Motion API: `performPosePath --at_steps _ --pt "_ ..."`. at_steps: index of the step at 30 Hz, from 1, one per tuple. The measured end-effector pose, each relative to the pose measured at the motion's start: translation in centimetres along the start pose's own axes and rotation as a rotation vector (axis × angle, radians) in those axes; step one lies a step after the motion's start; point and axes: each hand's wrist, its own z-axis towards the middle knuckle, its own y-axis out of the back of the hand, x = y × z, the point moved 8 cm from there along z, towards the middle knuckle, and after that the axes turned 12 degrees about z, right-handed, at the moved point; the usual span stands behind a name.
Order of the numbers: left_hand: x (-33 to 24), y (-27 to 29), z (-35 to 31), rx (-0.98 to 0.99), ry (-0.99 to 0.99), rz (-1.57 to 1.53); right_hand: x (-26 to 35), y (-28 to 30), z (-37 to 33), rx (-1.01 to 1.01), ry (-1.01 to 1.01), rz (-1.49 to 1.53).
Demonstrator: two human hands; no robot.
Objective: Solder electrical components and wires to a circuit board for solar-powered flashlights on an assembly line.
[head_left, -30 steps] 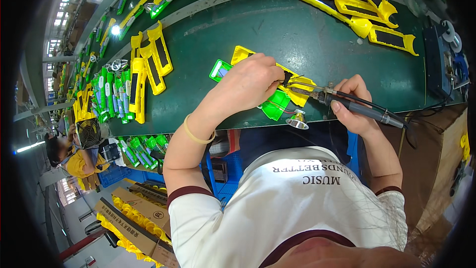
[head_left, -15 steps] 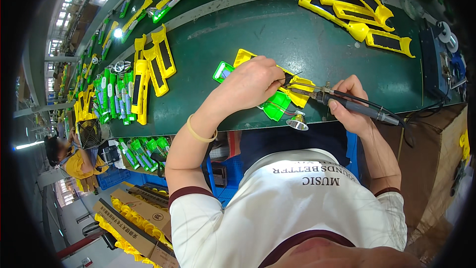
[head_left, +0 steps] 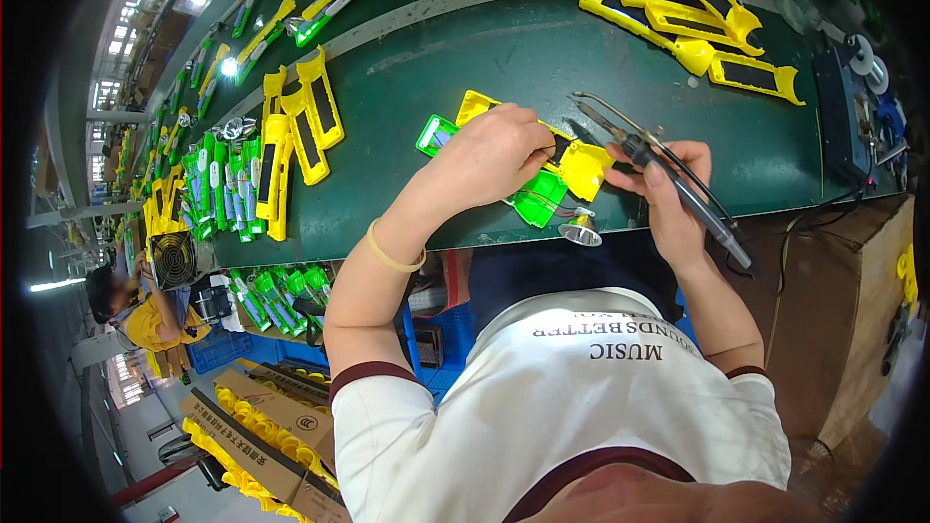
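My left hand (head_left: 492, 157) lies over a yellow torch shell (head_left: 585, 171), its fingers closed at the shell's dark inset; the fingertips are partly hidden. Beneath that hand, a green torch shell (head_left: 536, 205) shows at both sides. Thin wires run from it to a shiny cone reflector (head_left: 580, 230) at the table's near edge. In my right hand (head_left: 675, 196) is a soldering iron (head_left: 690, 199) with a thin metal tube alongside. Its tip points up and left, raised apart from the yellow shell.
Yellow shells with dark panels (head_left: 678, 0) are heaped at the far right. More yellow shells (head_left: 308, 126) and a row of green torch bodies (head_left: 218, 184) lie left. A dark blue device with spools (head_left: 852, 107) stands right. Another person (head_left: 160, 315) sits at far left.
My right hand has drawn the soldering iron away from the yellow shell, and its tip has swung upward. My left hand has stayed at the shell.
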Motion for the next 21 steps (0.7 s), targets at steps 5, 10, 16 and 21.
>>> performPosePath --at_steps 5,10,16,21 --pt "-0.5 -0.3 0.5 -0.012 -0.024 -0.011 -0.5 0.7 1.4 -0.009 -0.034 0.055" --pt "-0.8 -0.2 0.8 -0.097 0.131 0.014 -0.2 2.1 3.0 -0.026 -0.054 0.057" --pt "-0.3 -0.7 0.7 -0.062 0.254 -0.043 -0.3 2.2 2.6 -0.050 -0.060 0.035" --pt "-0.4 1.1 -0.4 -0.219 0.262 0.018 0.0 1.8 2.4 -0.036 -0.050 0.018"
